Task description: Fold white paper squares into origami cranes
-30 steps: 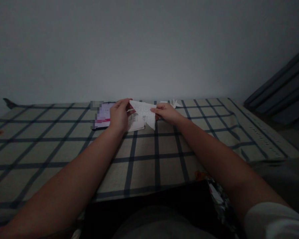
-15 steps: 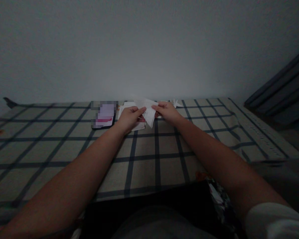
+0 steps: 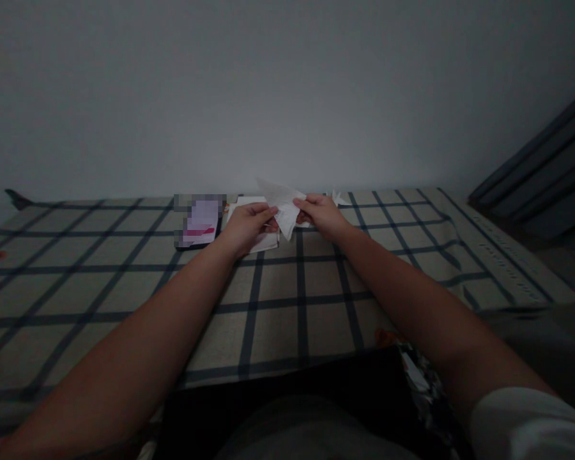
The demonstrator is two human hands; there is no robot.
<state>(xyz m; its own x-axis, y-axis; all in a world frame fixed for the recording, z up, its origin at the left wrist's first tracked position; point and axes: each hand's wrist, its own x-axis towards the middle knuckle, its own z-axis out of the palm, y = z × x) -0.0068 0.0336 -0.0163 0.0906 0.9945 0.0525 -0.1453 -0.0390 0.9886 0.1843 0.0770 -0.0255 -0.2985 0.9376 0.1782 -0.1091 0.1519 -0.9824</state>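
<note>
Between my two hands is a thin white paper sheet, creased and pulled into pointed corners. My left hand pinches its left side between thumb and fingers. At the right side, my right hand grips it the same way. Under and behind my left hand lies a stack of white paper on the tablecloth. Just beyond my right hand sits a small pointed white folded paper piece, partly hidden.
A dark-edged phone, its screen lit and partly pixelated, lies left of the paper stack. The checked tablecloth reaches back to a plain wall. A dark curtain hangs at the far right.
The held paper has shifted in my fingers, its upper left corner now standing out higher and its lower point slightly raised. My hands have barely moved.
</note>
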